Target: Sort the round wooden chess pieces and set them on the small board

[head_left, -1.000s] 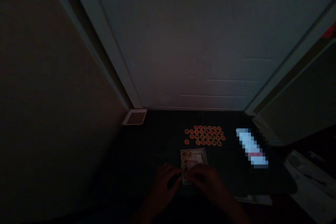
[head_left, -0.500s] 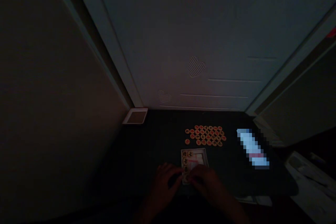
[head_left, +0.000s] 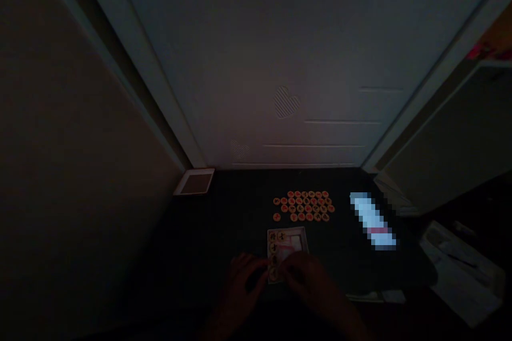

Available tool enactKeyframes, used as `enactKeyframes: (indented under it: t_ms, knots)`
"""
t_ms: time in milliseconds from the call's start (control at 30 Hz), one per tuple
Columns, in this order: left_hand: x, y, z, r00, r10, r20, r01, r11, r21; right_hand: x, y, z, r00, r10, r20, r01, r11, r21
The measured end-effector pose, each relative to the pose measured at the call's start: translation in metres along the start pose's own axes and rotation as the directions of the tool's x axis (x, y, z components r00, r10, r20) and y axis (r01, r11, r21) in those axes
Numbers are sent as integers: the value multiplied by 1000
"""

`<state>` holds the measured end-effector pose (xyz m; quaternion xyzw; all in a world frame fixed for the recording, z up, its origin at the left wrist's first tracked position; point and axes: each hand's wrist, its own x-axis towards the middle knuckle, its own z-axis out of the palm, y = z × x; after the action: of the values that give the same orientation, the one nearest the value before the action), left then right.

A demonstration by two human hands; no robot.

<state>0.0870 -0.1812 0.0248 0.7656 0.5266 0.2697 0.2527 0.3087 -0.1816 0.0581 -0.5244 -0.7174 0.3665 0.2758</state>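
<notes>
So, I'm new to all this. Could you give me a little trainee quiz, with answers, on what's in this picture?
1. True or false: the loose round pieces lie between the box and the white panel.
2. Where is the tray with the brown base?
A: inside the box
B: at the far left of the dark table
C: at the near right edge of the table
3. Which of the person's hands hides the box's near right corner?

Key:
1. True.
2. B.
3. The right hand.
</notes>
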Motion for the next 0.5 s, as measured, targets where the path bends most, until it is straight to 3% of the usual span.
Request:
enactKeyframes:
  t_ms: [100,267,367,500]
  knots:
    - [-1,-1,0,1000,-25,-6,26,1000,5,-3,12,-10,988,-29,-151,32,999,20]
    - [7,5,2,992,-120,-27,120,993,-3,-10,39,-21,900,74,-430,-70,997,26]
    - [16,12,3,986,-160,-39,161,986,33,-15,49,-17,875,138,-463,-126,990,58]
    - [20,20,2,989,-149,19,148,986,77,-18,56,-9,886,170,-432,-142,985,98]
